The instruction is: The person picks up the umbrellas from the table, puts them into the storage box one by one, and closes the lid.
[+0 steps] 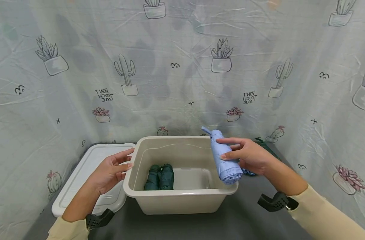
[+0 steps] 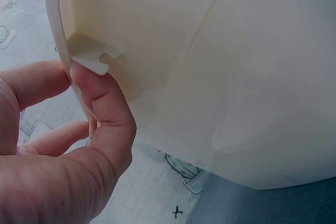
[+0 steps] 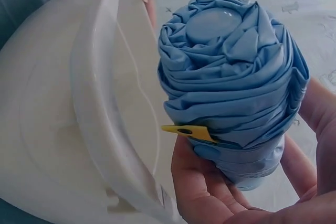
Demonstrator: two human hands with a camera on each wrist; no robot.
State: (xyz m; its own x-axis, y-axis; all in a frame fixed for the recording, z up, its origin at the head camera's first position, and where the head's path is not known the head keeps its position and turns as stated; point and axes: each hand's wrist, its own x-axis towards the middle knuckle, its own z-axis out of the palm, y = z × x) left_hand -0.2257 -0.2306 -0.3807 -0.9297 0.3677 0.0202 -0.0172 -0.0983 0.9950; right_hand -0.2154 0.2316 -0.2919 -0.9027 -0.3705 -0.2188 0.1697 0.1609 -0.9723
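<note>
From here I see the right hand grasping a rolled blue umbrella at the right end of the beige bin, contact with it unclear to me, while the left hand grips the bin's left rim beside two dark green bundles inside.

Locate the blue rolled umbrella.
In the head view, the blue umbrella is right of centre, in the right grip, at the right end of the beige bin.
</note>
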